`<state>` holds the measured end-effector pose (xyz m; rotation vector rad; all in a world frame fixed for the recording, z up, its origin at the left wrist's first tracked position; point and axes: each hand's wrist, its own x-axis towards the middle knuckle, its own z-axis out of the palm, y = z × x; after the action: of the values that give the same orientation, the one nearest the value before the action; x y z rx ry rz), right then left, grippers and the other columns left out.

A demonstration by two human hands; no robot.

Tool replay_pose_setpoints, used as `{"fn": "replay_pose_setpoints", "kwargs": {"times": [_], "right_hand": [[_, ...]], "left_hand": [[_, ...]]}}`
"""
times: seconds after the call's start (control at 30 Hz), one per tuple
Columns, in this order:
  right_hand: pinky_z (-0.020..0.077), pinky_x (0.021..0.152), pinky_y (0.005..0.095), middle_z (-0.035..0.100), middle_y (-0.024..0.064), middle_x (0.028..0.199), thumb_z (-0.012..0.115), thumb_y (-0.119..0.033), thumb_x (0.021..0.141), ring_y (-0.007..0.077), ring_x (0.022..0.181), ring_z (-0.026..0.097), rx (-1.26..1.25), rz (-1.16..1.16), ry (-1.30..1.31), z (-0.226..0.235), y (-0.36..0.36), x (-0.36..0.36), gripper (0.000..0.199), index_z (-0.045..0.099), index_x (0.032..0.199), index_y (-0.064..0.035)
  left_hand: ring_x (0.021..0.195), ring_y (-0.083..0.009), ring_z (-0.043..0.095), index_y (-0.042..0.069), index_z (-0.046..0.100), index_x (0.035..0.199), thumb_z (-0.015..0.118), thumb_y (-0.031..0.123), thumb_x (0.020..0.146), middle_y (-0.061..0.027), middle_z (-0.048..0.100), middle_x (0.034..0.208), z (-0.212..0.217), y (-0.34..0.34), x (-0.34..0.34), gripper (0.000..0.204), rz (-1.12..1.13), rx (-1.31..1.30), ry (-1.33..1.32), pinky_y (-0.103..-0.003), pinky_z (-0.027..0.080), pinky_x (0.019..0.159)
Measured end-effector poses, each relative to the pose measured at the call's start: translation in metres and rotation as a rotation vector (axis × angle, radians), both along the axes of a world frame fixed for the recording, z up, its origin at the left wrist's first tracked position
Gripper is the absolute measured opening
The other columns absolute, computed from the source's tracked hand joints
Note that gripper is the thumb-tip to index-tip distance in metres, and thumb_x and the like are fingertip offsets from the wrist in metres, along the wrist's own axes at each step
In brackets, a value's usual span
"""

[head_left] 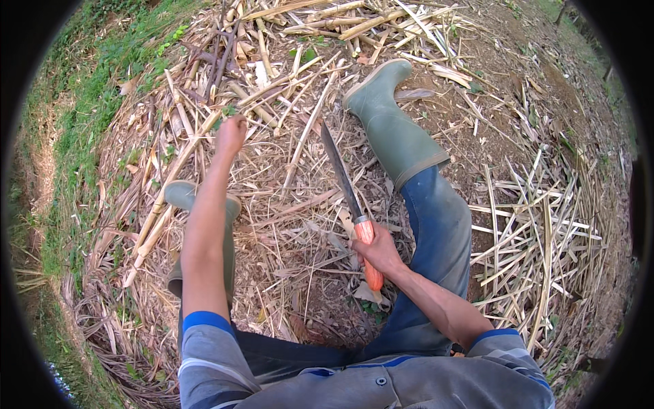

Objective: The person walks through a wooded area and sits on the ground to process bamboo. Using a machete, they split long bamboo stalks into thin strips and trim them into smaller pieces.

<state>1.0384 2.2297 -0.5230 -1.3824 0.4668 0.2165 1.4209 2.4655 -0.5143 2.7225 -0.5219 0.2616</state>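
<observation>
My right hand (381,251) is wrapped round the orange wooden handle of a long knife (340,170). Its dark, narrow blade points forward and a little left, over the litter between my legs. Stretched out ahead on the left, my left hand (231,134) has its fingers curled closed. Whatever they grip, if anything, is too small to make out. Close by that hand lie split cane pieces (253,103) and a long pale cane stalk (178,162) running toward my left boot.
My green rubber boots (402,126) rest on the ground, the right leg stretched forward. Beside my right leg lies a pile of thin split strips (524,232). More cane pieces (368,24) are heaped at the far side. Green grass (88,116) borders the left.
</observation>
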Motion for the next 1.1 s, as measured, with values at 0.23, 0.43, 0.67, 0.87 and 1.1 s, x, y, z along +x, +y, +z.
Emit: {"fn": "replay_pose_setpoints", "kwargs": {"times": [0.23, 0.43, 0.67, 0.87, 1.1], "right_hand": [[0.0458, 0.047, 0.0277, 0.053, 0.006, 0.072, 0.064, -0.007, 0.078, 0.0111, 0.052, 0.054, -0.024, -0.005, -0.016, 0.01, -0.007, -0.002, 0.033, 0.047, 0.104, 0.0032], [0.0444, 0.046, 0.0248, 0.053, 0.0022, 0.072, 0.064, -0.003, 0.08, 0.0082, 0.052, 0.052, 0.0, -0.061, -0.018, 0.016, -0.01, 0.002, 0.037, 0.047, 0.112, 0.0013], [0.0445, 0.046, 0.0246, 0.052, 0.0025, 0.07, 0.064, -0.004, 0.079, 0.0084, 0.051, 0.052, -0.033, -0.079, -0.116, 0.017, -0.009, 0.001, 0.028, 0.046, 0.1, -0.0005], [0.0419, 0.048, 0.0254, 0.052, 0.0024, 0.067, 0.065, -0.007, 0.076, 0.0081, 0.054, 0.05, -0.102, -0.112, -0.24, 0.007, -0.002, -0.002, 0.03, 0.049, 0.1, 0.0001], [0.0447, 0.059, 0.0279, 0.055, 0.0036, 0.072, 0.067, -0.01, 0.075, 0.0104, 0.063, 0.053, -0.102, -0.044, -0.335, 0.008, 0.004, -0.014, 0.031, 0.053, 0.1, -0.0004]], "left_hand": [[0.099, -0.0351, 0.059, 0.006, 0.062, 0.108, 0.057, 0.014, 0.083, -0.02, 0.062, 0.104, -0.076, -0.116, 0.008, 0.026, 0.074, 0.131, 0.059, -0.045, 0.049, 0.084], [0.097, -0.0319, 0.06, 0.005, 0.065, 0.094, 0.061, 0.016, 0.081, -0.0142, 0.062, 0.101, -0.079, -0.118, 0.017, 0.017, 0.082, 0.231, 0.101, -0.043, 0.048, 0.082], [0.069, -0.0254, 0.064, 0.003, 0.064, 0.087, 0.071, 0.019, 0.077, -0.0093, 0.067, 0.075, -0.061, -0.062, -0.018, 0.021, 0.141, -0.335, 0.142, -0.037, 0.049, 0.063], [0.063, -0.0133, 0.059, 0.0, 0.058, 0.087, 0.071, 0.007, 0.077, -0.0065, 0.064, 0.073, -0.05, -0.004, -0.09, 0.018, 0.126, -0.847, 0.124, -0.027, 0.047, 0.059], [0.093, -0.0174, 0.064, 0.001, 0.046, 0.11, 0.053, -0.001, 0.089, -0.0124, 0.066, 0.093, -0.027, -0.028, -0.176, 0.022, 0.073, -1.212, 0.214, -0.025, 0.048, 0.077]]}}
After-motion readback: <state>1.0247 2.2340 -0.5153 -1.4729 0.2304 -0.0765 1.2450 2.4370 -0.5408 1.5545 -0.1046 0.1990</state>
